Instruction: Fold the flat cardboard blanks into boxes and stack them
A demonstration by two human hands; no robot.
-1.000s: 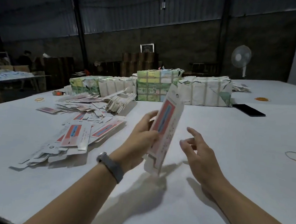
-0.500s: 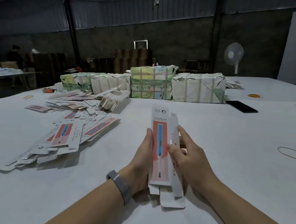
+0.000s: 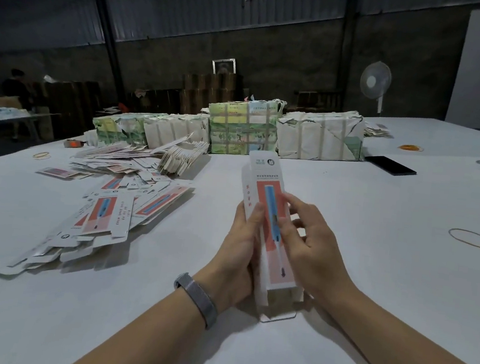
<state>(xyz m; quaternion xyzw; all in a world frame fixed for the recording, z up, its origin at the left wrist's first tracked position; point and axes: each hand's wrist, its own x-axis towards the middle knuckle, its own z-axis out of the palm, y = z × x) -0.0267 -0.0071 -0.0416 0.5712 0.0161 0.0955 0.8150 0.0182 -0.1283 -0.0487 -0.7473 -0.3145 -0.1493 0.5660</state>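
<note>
Both hands grip one box [image 3: 269,229] above the worktop [image 3: 373,255]: left hand [image 3: 240,250] curled round its left edge, right hand [image 3: 303,242] pinching the right. Bottom flaps hang open. Excess squeeze may crease the panels; the flat blanks [image 3: 105,212] lie well left.

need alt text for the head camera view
Two hands, left hand and right hand, grip a long pink-and-blue cardboard box over a white table. Flat blanks lie scattered to the left, wrapped bundles behind.
</note>
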